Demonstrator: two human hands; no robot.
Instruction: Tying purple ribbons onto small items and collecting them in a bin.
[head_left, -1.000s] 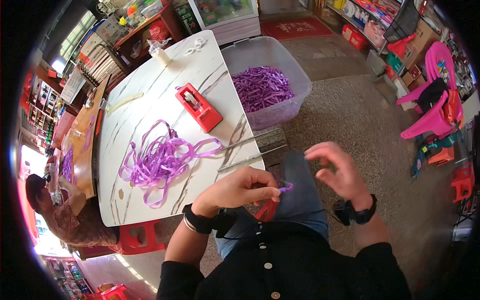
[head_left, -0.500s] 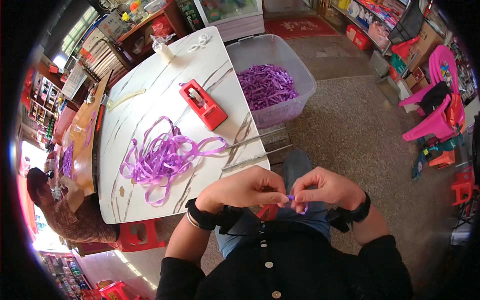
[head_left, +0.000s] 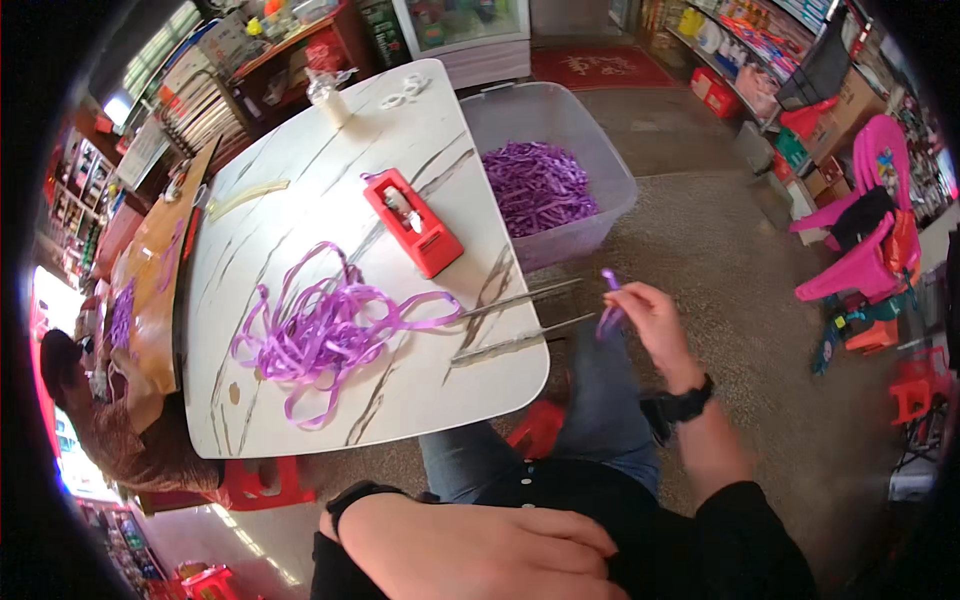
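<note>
**knotty_fan:** So where does the ribbon work stand? The right hand (head_left: pixel 650 320) is right of centre in the frame, held out past the table edge, fingers pinched on a small folded piece of purple ribbon (head_left: pixel 607 305) — looks like a finished little loop, though it's too small to be sure how it's tied.

**benchwarmer:** Agreed. And the clear plastic bin (head_left: pixel 600 195) in the upper middle already has a heap of purple ribbon pieces (head_left: pixel 538 185) in it, so I'd judge a good batch is done. The hand with the loop is just below and to the right of that bin, not over it.

**knotty_fan:** Plenty left though — that loose tangle of purple ribbon (head_left: pixel 325 330) is spread across the white marble-pattern table (head_left: pixel 300 200), left of centre, uncut as far as I can see.

**benchwarmer:** Left hand (head_left: pixel 480 550) is down at the bottom edge, lying flat against the dark shirt, fingers together and loosely curled, holding nothing I can make out.

**knotty_fan:** The red tape dispenser (head_left: pixel 412 222) sits untouched mid-table, and two long metal rods (head_left: pixel 515 320) poke off the near edge towards the right hand.
</note>
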